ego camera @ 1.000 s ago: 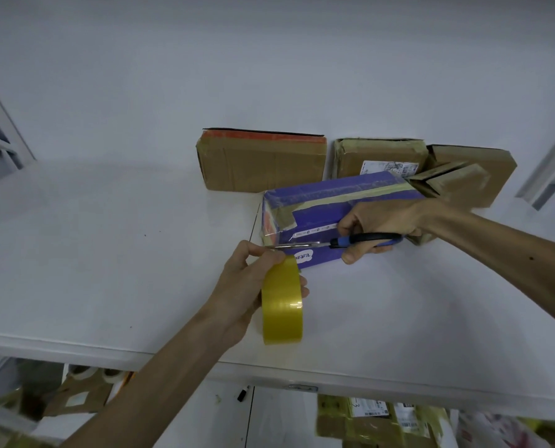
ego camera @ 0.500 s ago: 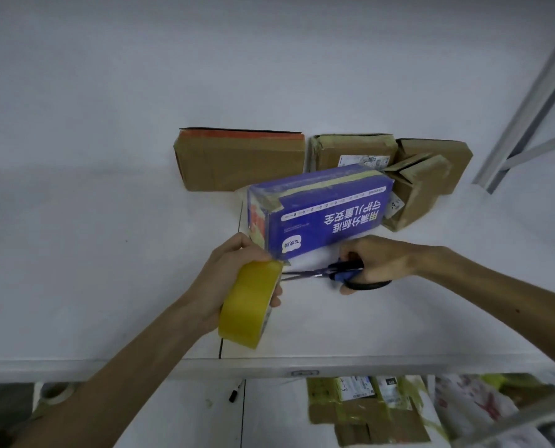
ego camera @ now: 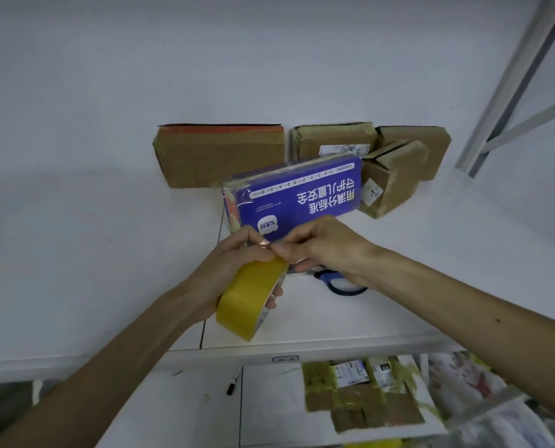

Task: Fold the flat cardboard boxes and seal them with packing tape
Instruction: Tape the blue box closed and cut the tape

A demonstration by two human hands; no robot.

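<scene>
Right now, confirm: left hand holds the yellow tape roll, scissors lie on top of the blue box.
Wrong on the scissors: the head view shows them under the right hand, not atop the blue box. The left hand does hold the yellow tape roll.

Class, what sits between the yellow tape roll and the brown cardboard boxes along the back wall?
In the head view, the blue box sits there, behind the tape roll and before the brown boxes.

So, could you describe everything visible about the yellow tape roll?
The tape roll is wide, yellow-brown plastic tape with a pale core edge. It is tilted, held above the white table near its front edge. The left hand grips it, fingers through the core; the right hand pinches at its top rim, seemingly the loose end.
</scene>
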